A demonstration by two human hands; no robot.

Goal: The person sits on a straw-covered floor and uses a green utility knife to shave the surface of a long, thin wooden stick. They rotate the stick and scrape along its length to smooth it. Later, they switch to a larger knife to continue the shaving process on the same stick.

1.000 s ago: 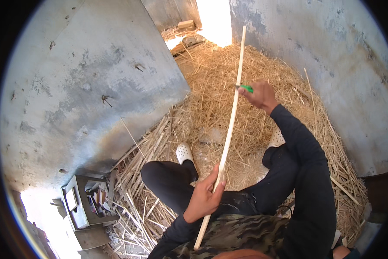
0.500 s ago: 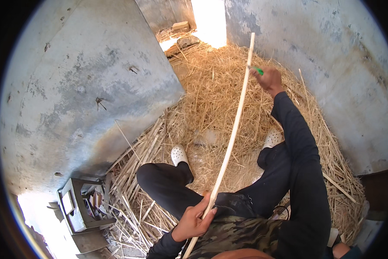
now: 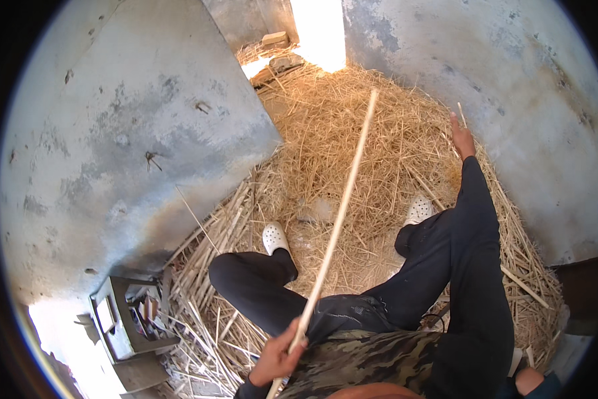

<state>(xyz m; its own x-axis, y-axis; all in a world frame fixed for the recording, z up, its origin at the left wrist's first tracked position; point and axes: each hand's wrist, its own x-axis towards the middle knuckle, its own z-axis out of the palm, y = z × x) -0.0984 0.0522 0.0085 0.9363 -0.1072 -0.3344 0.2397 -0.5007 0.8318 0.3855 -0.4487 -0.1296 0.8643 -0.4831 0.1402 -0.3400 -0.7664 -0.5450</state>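
A long pale stripped stick (image 3: 342, 213) slants across my lap, its far end raised over the straw. My left hand (image 3: 279, 354) is closed around its lower part, close to my body. My right arm reaches far out to the right, and my right hand (image 3: 464, 141) is apart from the stick, near the right wall. Its fingers look curled but are mostly hidden, so what they hold does not show. A thin upright stick (image 3: 462, 114) stands right beside that hand.
Loose straw (image 3: 325, 126) covers the floor ahead, between two bare walls. Bundled stalks (image 3: 206, 292) lie to the left, more (image 3: 521, 286) to the right. An open box-like stand (image 3: 122, 316) is at lower left. Another person's bare skin and dark sleeve (image 3: 545, 386) show at lower right.
My right hand, with a green-handled tool showing before, has left the stick and swung right toward the wall. The tool no longer shows. The stick's far end has dropped lower and slightly left.
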